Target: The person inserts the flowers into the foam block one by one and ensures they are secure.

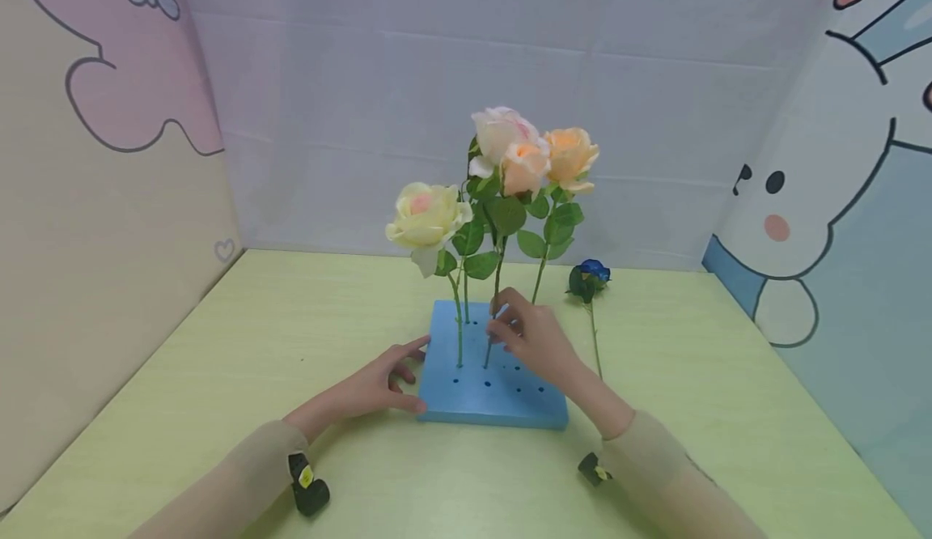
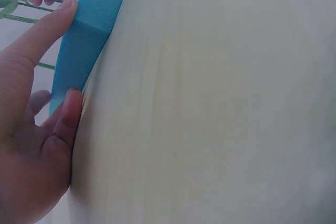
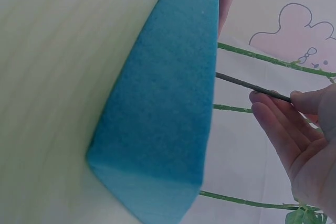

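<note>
A blue foam board (image 1: 488,401) with rows of holes lies on the table, several artificial roses upright in it. My right hand (image 1: 535,337) pinches the dark stem (image 3: 247,84) of a peach rose (image 1: 526,168) between thumb and fingertips; its lower end meets a hole in the board. My left hand (image 1: 374,385) rests along the board's left side, thumb at the front corner and forefinger stretched toward the back. A cream rose (image 1: 428,219) stands at the left, a pink-white rose (image 1: 502,130) behind, and an orange rose (image 1: 571,154) at the right, its stem's foot hidden by my right hand.
A blue rose (image 1: 593,272) lies on the table (image 1: 328,304) right of the board, its stem running toward my right forearm. Dark wrist devices (image 1: 309,486) show by both sleeves. A pale cloth wall (image 1: 364,118) rises behind, with printed side panels left and right.
</note>
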The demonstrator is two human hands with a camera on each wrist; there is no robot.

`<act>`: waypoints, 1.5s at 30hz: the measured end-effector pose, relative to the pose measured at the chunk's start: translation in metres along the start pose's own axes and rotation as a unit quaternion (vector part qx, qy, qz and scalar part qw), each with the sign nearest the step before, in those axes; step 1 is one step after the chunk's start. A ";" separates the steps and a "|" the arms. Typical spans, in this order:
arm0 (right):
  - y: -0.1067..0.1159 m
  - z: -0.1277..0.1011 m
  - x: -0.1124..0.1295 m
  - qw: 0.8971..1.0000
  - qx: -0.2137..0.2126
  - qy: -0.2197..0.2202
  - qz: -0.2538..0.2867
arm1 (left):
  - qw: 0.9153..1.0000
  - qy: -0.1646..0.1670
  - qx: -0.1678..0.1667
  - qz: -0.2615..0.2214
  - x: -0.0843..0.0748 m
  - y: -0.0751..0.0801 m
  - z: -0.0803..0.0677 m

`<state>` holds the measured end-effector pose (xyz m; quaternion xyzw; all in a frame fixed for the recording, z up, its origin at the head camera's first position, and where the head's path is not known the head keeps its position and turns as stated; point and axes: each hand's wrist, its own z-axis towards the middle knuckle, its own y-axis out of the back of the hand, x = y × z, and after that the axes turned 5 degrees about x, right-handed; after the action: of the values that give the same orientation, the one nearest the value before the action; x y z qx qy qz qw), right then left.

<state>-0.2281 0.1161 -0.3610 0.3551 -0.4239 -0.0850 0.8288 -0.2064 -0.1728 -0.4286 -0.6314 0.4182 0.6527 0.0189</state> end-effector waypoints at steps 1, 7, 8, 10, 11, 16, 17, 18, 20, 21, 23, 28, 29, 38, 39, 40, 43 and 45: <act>0.000 0.000 0.000 1.000 0.001 0.000 -0.003 | 1.000 0.000 0.000 0.000 0.000 0.000 0.000; -0.002 0.000 0.000 1.000 0.005 0.001 -0.019 | 1.000 -0.003 0.000 0.000 -0.001 0.000 0.000; -0.002 0.000 0.000 1.000 0.005 0.001 -0.020 | 1.000 -0.003 0.001 0.001 -0.002 0.000 0.000; -0.002 0.000 0.000 1.000 0.006 0.000 -0.019 | 1.000 -0.004 0.001 0.001 -0.002 0.001 -0.001; -0.002 -0.001 0.000 1.000 0.007 0.000 -0.017 | 1.000 -0.004 0.001 0.001 -0.003 0.001 -0.001; -0.002 -0.001 -0.001 1.000 0.009 -0.001 -0.015 | 1.000 -0.005 0.000 0.002 -0.002 0.000 -0.001; -0.003 -0.001 -0.001 1.000 0.009 -0.001 -0.014 | 1.000 -0.004 -0.001 0.003 -0.002 0.000 -0.001; -0.003 -0.002 -0.001 1.000 0.010 -0.002 -0.015 | 1.000 -0.004 -0.001 0.003 -0.002 0.000 -0.001; -0.003 -0.002 -0.001 1.000 0.011 -0.003 -0.016 | 1.000 -0.003 -0.002 0.004 -0.002 0.000 -0.001; -0.003 -0.002 -0.001 1.000 0.012 -0.003 -0.017 | 1.000 -0.003 -0.003 0.004 -0.002 0.000 -0.001; -0.004 -0.001 -0.001 1.000 0.014 -0.001 -0.023 | 1.000 -0.003 -0.003 0.004 -0.002 0.000 -0.001; -0.008 -0.003 -0.003 0.999 0.020 -0.001 -0.028 | 1.000 -0.002 -0.005 0.003 -0.001 -0.001 0.000; -0.008 -0.003 -0.004 0.999 0.021 -0.002 -0.027 | 1.000 -0.002 -0.005 0.003 -0.001 -0.001 0.000; -0.007 -0.004 -0.003 0.999 0.030 -0.009 -0.027 | 1.000 0.001 -0.006 0.006 -0.002 0.000 0.000; -0.007 -0.004 -0.003 0.999 0.031 -0.009 -0.027 | 1.000 0.002 -0.006 0.007 -0.002 0.000 0.000; -0.007 -0.004 -0.003 0.999 0.032 -0.009 -0.027 | 1.000 0.002 -0.006 0.008 -0.002 0.000 0.000; -0.007 -0.005 -0.002 0.999 0.035 -0.012 -0.025 | 1.000 0.004 -0.006 0.006 -0.003 -0.001 -0.001; -0.006 -0.005 -0.002 0.999 0.036 -0.015 -0.025 | 1.000 0.005 -0.005 0.003 -0.004 -0.001 -0.001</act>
<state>-0.2243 0.1148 -0.3684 0.3940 -0.4305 -0.0956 0.8064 -0.2043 -0.1710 -0.4260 -0.6336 0.4165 0.6519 0.0116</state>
